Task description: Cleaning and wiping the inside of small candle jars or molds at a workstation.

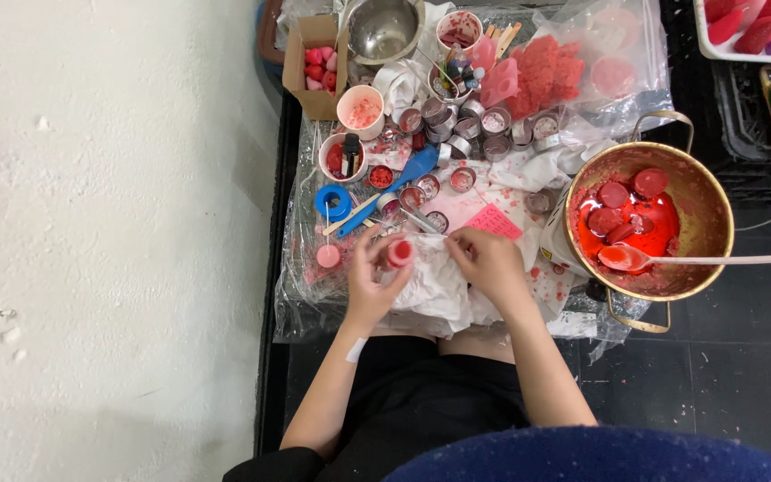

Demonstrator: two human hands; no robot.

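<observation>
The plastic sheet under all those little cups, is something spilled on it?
Yes. Red and pink crumbs and smears are scattered over the plastic sheet among the small metal cups, and the brass pot has red splashes up its inner wall.

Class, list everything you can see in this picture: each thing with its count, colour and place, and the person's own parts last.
Brass pot: one, gold, right; holds red liquid and discs.
Spoon: one, pale, in the pot.
Steel bowl: one, silver, top.
Cardboard box: one, brown, top left; pink pieces inside.
Paper cups: several, white, left of centre.
Small metal moulds: many, silver, centre.
Tape roll: one, blue, left.
Plastic sheet: one, clear, under everything.
White cloth: one, between the hands.
Small red piece: one, in left hand.
Left hand: holds the piece.
Right hand: on the cloth.
</observation>
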